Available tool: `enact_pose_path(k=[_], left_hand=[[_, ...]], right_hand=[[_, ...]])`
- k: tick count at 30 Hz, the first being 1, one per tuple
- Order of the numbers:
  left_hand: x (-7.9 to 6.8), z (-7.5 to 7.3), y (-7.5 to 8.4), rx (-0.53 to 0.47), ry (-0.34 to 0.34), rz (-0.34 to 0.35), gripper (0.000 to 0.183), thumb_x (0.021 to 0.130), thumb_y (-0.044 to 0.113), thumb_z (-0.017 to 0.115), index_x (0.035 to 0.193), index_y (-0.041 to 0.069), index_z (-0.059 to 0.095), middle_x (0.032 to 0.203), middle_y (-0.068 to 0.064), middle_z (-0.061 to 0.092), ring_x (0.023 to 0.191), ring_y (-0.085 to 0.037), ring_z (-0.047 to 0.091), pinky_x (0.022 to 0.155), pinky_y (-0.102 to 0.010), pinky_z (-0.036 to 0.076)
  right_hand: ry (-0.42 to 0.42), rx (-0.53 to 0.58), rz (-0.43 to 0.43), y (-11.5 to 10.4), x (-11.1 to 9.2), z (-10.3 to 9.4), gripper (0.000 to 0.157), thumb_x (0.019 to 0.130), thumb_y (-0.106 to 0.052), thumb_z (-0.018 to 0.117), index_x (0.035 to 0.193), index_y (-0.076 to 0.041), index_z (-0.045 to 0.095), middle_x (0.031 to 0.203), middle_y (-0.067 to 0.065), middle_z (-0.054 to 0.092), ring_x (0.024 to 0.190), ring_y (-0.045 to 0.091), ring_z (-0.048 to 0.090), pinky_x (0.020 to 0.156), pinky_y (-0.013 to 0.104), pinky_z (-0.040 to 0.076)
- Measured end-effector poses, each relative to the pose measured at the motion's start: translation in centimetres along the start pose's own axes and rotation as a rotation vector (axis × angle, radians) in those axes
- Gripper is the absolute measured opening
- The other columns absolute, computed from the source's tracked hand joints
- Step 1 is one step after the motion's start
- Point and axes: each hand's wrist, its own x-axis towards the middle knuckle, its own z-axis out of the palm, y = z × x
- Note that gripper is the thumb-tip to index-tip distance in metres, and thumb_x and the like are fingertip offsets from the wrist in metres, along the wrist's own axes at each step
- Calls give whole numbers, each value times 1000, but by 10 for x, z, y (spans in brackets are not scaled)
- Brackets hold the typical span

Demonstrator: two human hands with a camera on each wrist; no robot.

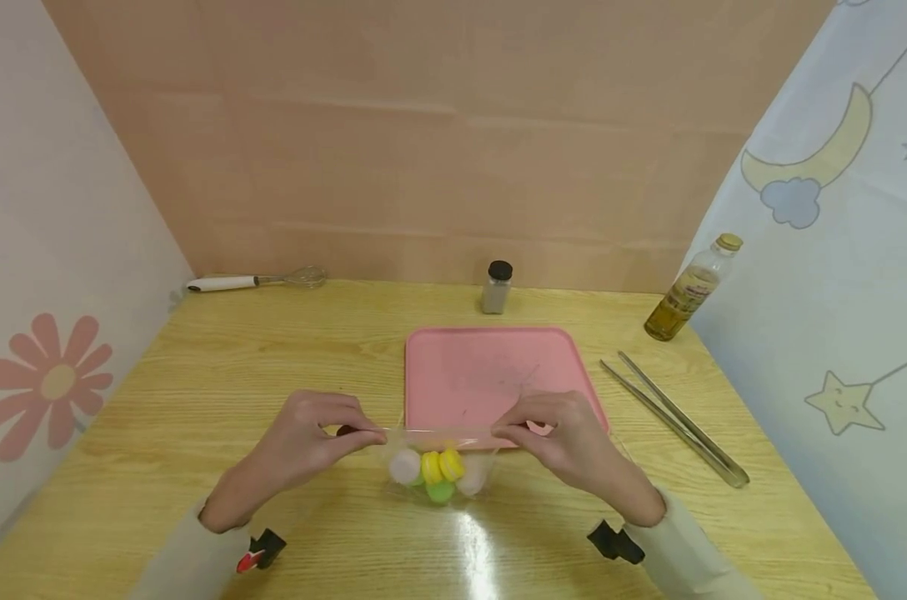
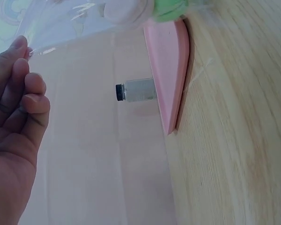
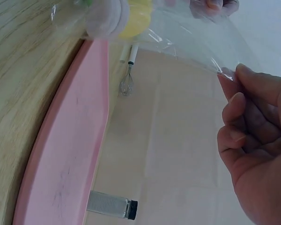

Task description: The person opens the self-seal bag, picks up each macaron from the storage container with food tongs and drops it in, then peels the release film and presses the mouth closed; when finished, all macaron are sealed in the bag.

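Note:
A clear plastic bag (image 3: pixel 192 47) is stretched between my two hands in front of the pink tray (image 1: pixel 491 367). My left hand (image 1: pixel 314 437) pinches one top corner between thumb and forefinger. The opposite top corner is pinched by my right hand (image 1: pixel 566 437) in the same way. Inside the bag, low down, lie several macarons: yellow ones (image 1: pixel 450 465), a green one (image 1: pixel 439 492), and pale ones, such as the whitish-lilac macaron (image 1: pixel 404 467) at the left. From the head view I cannot tell whether the bag's bottom touches the table.
Behind the tray stands a black-capped jar (image 1: pixel 496 292). A whisk (image 1: pixel 236 282) lies at the back left. On the right are metal tongs (image 1: pixel 671 421) and a leaning-looking bottle of yellowish liquid (image 1: pixel 686 296). Fabric walls close off the back and sides of the wooden table (image 1: pixel 273 350).

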Motion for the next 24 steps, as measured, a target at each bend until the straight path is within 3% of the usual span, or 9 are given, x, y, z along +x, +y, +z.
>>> enact_pose_path(k=[7,15,20,24], left_hand=[[1,-12,8,-20,11,-36,24,79,-4,84,88,18,81,76,14,68,59,-3,49,52,-16,39],[1,-49,15,43,44,-95,35,78,-10,82,89,23,79,79,15,69,61,-5,57,55,-20,44],[-6,-71,15,90,60,-89,40,77,-13,81,90,25,77,76,14,67,61,-6,55,55,-21,43],[-12,-87,15,103,24,-190,35,82,-7,79,87,27,77,72,12,65,60,-8,55,60,-20,46]], right_hand=[[37,6,30,-7,6,-1,22,81,2,83,84,-19,79,78,-18,68,63,3,48,65,23,46],[83,98,15,-16,37,15,18,85,-2,81,85,-19,79,73,-15,63,64,9,47,56,30,39],[28,114,99,-20,56,29,11,90,-13,80,82,-22,79,72,-17,65,64,8,48,58,26,39],[-48,171,181,-21,70,39,9,92,-17,78,84,-19,80,75,-19,68,63,9,51,59,24,40]])
